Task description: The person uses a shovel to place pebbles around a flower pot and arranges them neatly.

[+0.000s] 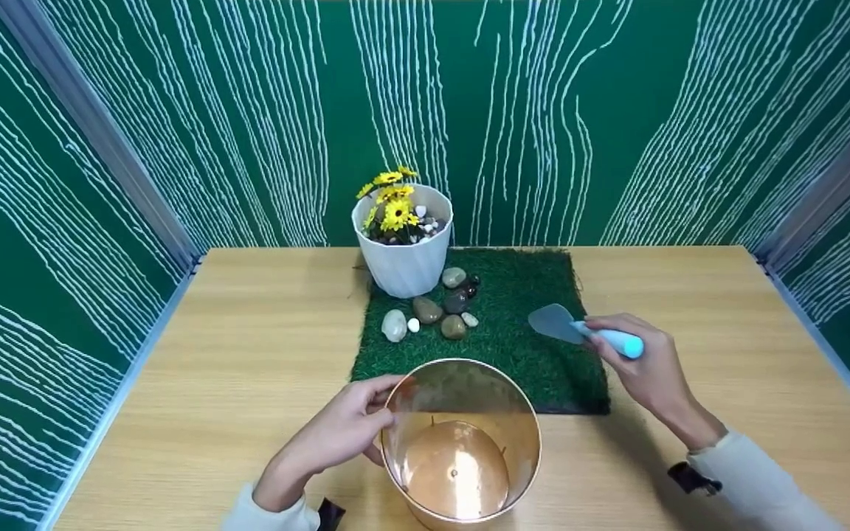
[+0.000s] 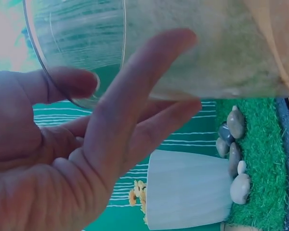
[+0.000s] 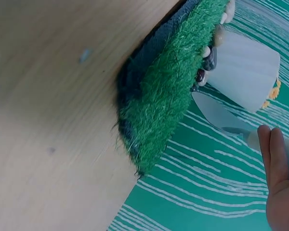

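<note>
My left hand (image 1: 347, 424) holds the side of a see-through amber pot (image 1: 462, 369), its digits right at the rim. The pot stands mouth up at the table's front, hollow inside with a shiny bottom. In the left wrist view, the fingers (image 2: 149, 82) lie along the pot's clear wall (image 2: 231, 48). My right hand (image 1: 650, 365) grips a small trowel by its pale blue handle (image 1: 620, 343). The trowel's flat, translucent blade (image 1: 554, 322) points left, above the right part of a green turf mat (image 1: 513, 287). In the right wrist view the blade (image 3: 216, 113) shows nothing on it.
A white ribbed planter (image 1: 404, 265) with yellow flowers (image 1: 397, 212) and pebbles stands on the mat's back left corner. Several smooth stones (image 1: 427, 310) lie before it. The wooden table (image 1: 263, 332) is enclosed by green walls (image 1: 469, 110) with white wavy lines.
</note>
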`<action>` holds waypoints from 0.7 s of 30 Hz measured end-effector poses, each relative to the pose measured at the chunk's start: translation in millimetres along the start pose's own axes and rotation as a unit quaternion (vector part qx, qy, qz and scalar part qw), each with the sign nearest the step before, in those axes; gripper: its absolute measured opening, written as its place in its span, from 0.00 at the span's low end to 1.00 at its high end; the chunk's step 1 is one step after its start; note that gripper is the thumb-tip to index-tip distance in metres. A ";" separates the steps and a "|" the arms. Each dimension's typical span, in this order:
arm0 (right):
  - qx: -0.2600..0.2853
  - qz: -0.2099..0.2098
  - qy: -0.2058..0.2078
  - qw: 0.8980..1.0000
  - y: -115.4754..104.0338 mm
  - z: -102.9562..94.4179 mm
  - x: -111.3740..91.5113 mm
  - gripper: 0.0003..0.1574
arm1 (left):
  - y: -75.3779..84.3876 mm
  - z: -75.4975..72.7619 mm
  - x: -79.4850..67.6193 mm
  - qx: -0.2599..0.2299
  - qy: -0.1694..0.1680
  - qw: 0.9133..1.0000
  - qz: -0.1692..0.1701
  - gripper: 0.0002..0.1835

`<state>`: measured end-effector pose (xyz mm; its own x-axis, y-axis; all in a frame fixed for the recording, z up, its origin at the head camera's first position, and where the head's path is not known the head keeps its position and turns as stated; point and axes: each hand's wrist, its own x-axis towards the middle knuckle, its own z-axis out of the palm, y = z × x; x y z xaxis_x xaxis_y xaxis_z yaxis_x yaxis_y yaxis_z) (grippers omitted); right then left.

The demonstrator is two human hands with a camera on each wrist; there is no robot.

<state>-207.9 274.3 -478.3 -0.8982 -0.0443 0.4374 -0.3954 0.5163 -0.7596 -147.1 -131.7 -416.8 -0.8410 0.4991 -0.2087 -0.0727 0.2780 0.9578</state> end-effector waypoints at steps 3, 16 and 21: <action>0.002 0.003 0.006 1.000 0.2 -4.3 -4.4 0.16 | 0.9 -0.3 -0.6 0.003 0.015 1.000 -0.001 0.30; 0.017 0.005 0.018 1.000 5.6 -8.7 -18.0 0.17 | -3.2 -13.4 -8.2 0.011 0.047 0.999 -0.005 0.31; 0.024 0.008 0.021 0.999 4.9 -11.8 -18.9 0.17 | -2.1 -18.8 -12.7 0.005 0.053 0.999 -0.010 0.31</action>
<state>-190.6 287.7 -484.6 -0.8956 0.0002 0.4449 -0.3913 0.4756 -0.7879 -146.3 -154.1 -412.4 -0.8911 0.4045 -0.2054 -0.0856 0.2949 0.9517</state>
